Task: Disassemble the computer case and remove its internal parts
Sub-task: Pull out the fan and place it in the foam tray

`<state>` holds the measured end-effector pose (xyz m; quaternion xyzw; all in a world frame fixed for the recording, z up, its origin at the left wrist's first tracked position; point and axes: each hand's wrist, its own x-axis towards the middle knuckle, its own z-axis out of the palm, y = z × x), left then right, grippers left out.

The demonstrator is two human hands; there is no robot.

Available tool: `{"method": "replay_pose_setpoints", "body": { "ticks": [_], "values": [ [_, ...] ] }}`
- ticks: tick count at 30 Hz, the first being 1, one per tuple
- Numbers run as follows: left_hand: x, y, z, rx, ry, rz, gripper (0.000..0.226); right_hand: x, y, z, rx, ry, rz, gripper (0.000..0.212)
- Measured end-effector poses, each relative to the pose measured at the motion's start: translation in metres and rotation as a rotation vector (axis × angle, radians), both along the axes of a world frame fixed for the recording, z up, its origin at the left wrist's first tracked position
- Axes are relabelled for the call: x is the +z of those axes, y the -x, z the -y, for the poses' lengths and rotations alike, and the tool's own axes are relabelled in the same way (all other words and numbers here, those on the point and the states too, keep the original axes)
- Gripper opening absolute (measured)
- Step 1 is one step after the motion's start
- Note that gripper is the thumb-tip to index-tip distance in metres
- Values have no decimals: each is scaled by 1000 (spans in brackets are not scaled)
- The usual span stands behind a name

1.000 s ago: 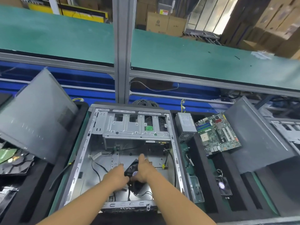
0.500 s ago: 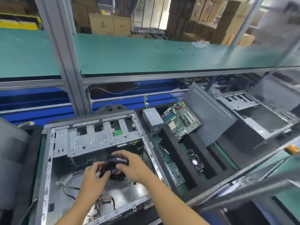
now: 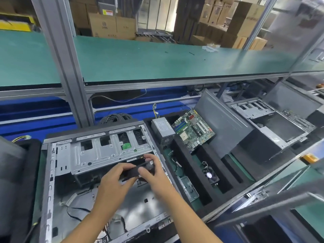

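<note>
One case [image 3: 50, 172]: laid open on its side at the far left, mostly gutted. The drive cage [image 3: 98, 153] is the main thing seen inside.
Left hand [image 3: 114, 185]: fingers are curled over the left end of the fan [image 3: 133, 171] and clamped on its frame. The thumb can't be made out.
Fan: black and held edge-on between both hands, above the case floor and just in front of the cage. No contact with the metal can be seen.
Right hand [image 3: 156, 179]: thumb and fingers are pinched together on the fan's right end, fingertips over the top edge.
Handling: it's reckoned light and stiff, a plastic frame that won't flex much. The blades and hub are the fragile bit, so the outer frame or corners should be gripped, never the middle. It's smooth plastic, but no slip is expected with two hands on it.
Lead: whether the fan's wire is free of the case can't be told, it's too blurry. A snag should be watched for if it's carried off.
Tray [image 3: 185, 163]: black foam just right of the case. The PSU [image 3: 162, 130], board [image 3: 192, 133] and a second fan [image 3: 211, 175] are parked in its slots.
Drop spot: probably a free slot in that foam, but that's only guessed.
Panel [image 3: 224, 132]: grey, leaned up just past the board.
</note>
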<state>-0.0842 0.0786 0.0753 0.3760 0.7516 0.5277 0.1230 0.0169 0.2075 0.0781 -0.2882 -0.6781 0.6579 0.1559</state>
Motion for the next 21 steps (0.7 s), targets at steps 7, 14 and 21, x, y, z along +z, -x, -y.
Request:
{"method": "replay_pose_setpoints", "body": {
  "ticks": [7,14,21],
  "values": [
    [29,0,-58,48,-120,-91,42,17,16,-58,-60,-14,-54,46],
    [38,-12,-132,-11,-61,-112,45,21,2,-137,-110,258,-208,46],
    [56,-21,-212,-17,-30,38,46,33,-14,-213,-174,406,-196,49]
  ]
}}
